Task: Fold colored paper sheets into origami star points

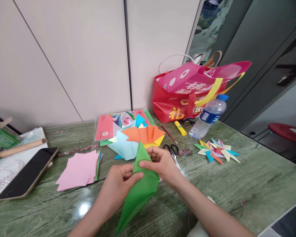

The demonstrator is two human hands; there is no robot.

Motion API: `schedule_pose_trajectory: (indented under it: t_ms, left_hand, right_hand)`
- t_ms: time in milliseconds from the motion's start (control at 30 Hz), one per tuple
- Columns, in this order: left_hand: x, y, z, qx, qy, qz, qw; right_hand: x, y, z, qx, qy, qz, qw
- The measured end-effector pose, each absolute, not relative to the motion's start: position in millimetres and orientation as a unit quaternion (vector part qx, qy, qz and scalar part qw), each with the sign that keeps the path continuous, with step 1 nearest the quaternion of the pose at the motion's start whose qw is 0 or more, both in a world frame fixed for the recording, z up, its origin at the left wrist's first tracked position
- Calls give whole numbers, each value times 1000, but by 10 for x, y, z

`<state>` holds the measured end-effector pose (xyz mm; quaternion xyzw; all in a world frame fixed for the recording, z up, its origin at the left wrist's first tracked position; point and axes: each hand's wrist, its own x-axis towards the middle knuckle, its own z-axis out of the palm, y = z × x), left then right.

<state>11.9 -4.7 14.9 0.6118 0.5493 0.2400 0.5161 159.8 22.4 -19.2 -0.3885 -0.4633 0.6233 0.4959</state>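
While our left hand (120, 182) and right hand (164, 164) pinch the green folded paper (141, 193), we're likely creasing it; next needs neat pressing.

Looks like a home craft corner, judging by scissors (173, 152), glue stick (180, 128), pink origami paper (77, 169) and shopping bag (174, 98).

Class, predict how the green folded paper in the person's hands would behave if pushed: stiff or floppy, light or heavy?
The green folded paper is probably light: thumb-and-finger pinches by the left hand and right hand hold it. Its long lower point would likely bend, being thin and extending beyond both hands. Being creased, it may resist slightly.
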Motion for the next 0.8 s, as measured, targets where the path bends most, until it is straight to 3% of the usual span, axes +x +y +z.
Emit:
schedule_pose_trajectory:
  t_ms: [600,800]
  left_hand:
    - [83,-49,140,668,538,237,455]
    - [86,-51,106,702,527,199,436]
  right_hand:
    - [1607,225,-210,-366,-455,635,506]
    - [1640,248,-217,-351,-420,630,551]
